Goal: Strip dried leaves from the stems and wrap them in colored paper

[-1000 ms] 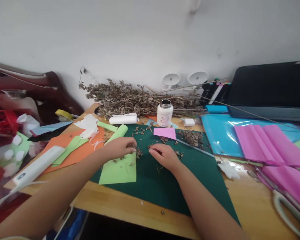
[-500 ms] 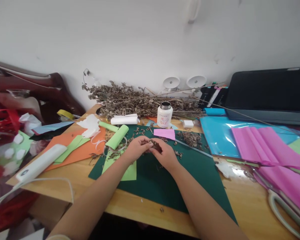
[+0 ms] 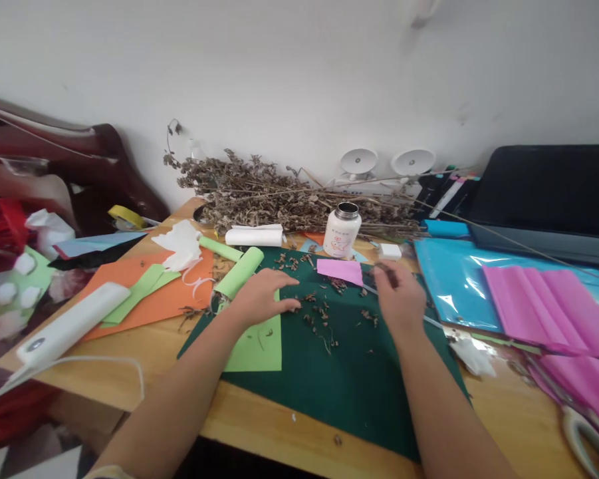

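Note:
My left hand (image 3: 264, 296) hovers over the green mat (image 3: 349, 392), thumb and fingers apart, holding nothing. To its right, beside the pink paper strip (image 3: 340, 271), my right hand (image 3: 403, 303) is curled around brown dried leaves (image 3: 386, 271) and covers most of the small leaf pile there. Loose leaf bits (image 3: 322, 313) are scattered on the mat between both hands. Just behind the strip stands a white bottle (image 3: 342, 234) without a lid. A light green paper roll (image 3: 239, 271) and a light green sheet (image 3: 262, 342) lie near my left hand.
Dried plant stems (image 3: 269, 193) are heaped along the wall. Blue plastic packaging (image 3: 443, 279), pink crepe paper (image 3: 533, 299) and scissors (image 3: 578, 426) lie at right. Orange paper (image 3: 144, 289) and a white corded device (image 3: 74, 322) are at left.
My hands have separated from around a clump of dried leaves. The right one moved right to the leaf pile; the left one opened. The view shifted slightly.

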Demonstrator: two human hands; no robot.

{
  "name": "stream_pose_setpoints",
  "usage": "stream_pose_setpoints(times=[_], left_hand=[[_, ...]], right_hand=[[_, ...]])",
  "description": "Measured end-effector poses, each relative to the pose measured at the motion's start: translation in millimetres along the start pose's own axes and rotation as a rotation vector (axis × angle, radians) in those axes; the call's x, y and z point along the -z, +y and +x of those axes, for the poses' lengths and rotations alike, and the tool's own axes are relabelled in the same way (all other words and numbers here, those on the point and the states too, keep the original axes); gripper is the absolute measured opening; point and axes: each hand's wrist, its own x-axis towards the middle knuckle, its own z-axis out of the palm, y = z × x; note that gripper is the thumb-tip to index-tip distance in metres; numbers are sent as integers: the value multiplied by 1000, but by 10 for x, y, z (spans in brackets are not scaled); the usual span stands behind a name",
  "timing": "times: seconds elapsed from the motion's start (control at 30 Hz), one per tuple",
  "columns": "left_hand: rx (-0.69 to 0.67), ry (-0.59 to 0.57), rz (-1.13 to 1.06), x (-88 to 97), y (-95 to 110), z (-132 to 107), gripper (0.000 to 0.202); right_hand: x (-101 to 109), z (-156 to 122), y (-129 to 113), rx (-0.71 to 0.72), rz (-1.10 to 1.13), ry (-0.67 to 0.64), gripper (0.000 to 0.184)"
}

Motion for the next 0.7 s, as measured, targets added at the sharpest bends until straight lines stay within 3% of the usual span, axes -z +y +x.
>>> stream_pose_setpoints(times=[0.07,0.17,0.27,0.37,0.43,0.5,0.57,0.63,0.7], left_hand=[[-23,-103,192,3,-17,-2,54],[-17,-172,285,-29,-6,6,27],[46,-146,214,-20,-14,-23,18],[169,-107,-31,33,-23,-26,19],[234,-112,-153,57,45,71,20],[283,39,-128,41,233,268,22],[231,190,-73,-11,532,518,21],[87,145,-7,-61,857,761,23],[13,83,201,-60,1093,970,29]], right_hand=[[40,70,58,-152,-104,-12,40],[27,47,1,-192,-198,-55,52],[-49,-97,-139,46,-141,-94,38],[-138,-245,-245,423,-57,-218,26],[-180,-309,-298,572,-18,-250,25],[-196,-357,-354,747,43,-220,23],[-191,-403,-416,891,92,-174,21],[-182,-443,-466,996,140,-176,18],[-185,-458,-484,1022,173,-206,17]])
